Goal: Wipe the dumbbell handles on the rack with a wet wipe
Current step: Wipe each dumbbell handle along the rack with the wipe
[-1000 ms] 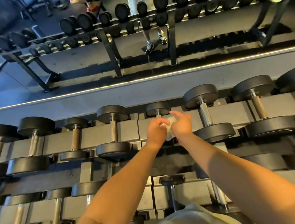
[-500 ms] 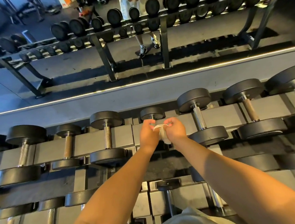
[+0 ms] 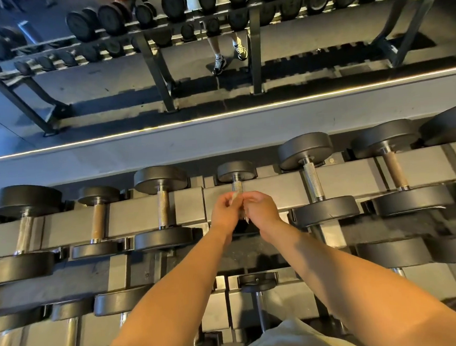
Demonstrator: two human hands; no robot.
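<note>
Dumbbell handle (image 3: 237, 186): knurled steel, on a small dumbbell mid-row on the top tier of the rack (image 3: 280, 190).

Head view: its long axis runs straight away from the wearer. The far head shows; the near end is hidden under the hands. Left grip (image 3: 226, 214) and right grip (image 3: 262, 211) meet over that near end, both pinching the wet wipe (image 3: 235, 199), which is mostly covered. Bare handle lies just beyond the fingertips, equally near both. The next stroke probably runs forward along the axis.

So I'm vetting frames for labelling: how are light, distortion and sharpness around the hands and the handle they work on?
Head view: wide-angle bending bows the rack and the lit strip; warm light tints both forearms; the knurled handle reads sharp; the wet wipe pinched between left hand and right hand is a faint, mostly hidden sliver.
</note>
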